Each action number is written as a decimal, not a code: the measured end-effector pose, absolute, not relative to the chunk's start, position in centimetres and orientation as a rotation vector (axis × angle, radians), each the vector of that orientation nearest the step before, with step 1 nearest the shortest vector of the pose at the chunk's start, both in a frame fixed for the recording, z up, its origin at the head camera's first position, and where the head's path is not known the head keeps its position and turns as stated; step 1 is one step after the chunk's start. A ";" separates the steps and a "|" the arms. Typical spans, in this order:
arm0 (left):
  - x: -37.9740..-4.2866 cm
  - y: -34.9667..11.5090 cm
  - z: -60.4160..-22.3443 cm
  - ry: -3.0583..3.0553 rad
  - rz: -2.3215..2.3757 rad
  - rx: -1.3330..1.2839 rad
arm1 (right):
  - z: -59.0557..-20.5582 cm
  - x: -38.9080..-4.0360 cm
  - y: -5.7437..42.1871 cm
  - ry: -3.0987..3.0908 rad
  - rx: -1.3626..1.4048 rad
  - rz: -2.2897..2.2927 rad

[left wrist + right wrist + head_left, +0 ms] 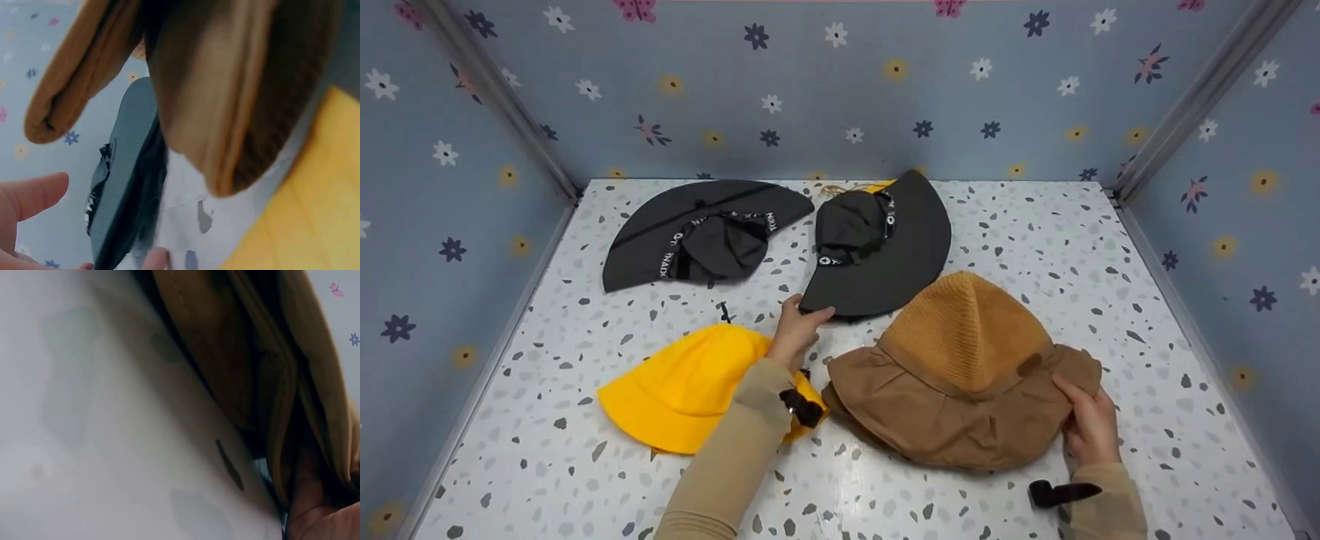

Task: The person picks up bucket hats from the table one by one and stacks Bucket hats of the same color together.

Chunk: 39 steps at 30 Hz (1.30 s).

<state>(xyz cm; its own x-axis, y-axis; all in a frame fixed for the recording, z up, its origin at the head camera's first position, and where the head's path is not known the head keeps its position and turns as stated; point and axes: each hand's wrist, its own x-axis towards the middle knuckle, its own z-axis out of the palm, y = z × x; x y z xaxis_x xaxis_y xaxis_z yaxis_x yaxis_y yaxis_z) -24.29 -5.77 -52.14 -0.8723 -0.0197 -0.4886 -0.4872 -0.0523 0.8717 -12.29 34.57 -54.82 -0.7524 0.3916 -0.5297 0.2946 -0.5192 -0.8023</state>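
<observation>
In the head view, my left hand (799, 330) is at the near corner of a black wide-brimmed hat (904, 255), thumb and fingers spread about its brim edge. The left wrist view shows that thumb (39, 194) standing apart from the black brim. On the right, my right hand (1091, 420) grips the brim of a brown sun hat (960, 420) with a tan ribbed crown, thumb on top. In the right wrist view, a finger (308, 486) goes between the brim's folds. A yellow bucket hat (682, 382) lies partly beneath my left forearm.
Another black hat (690, 232) with a lettered band lies at the back left. Something yellow (879, 185) shows behind the right black hat. Flower-patterned panels (840, 82) wall in the speckled white table (547, 465) at the back and sides.
</observation>
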 end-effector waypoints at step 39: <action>-26.5 -3.1 -53.1 1.545 2.387 -0.754 | -54.9 -12.3 34.5 -1.550 -1.088 2.425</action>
<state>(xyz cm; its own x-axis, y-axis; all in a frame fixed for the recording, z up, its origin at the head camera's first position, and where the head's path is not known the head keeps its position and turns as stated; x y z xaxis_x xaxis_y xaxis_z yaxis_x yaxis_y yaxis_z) -26.53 -3.13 -53.14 -0.8500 -0.1049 -0.5163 -0.4280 -0.4339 0.7928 -12.32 34.47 -54.90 -0.7482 0.4065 -0.5243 0.3052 -0.4909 -0.8160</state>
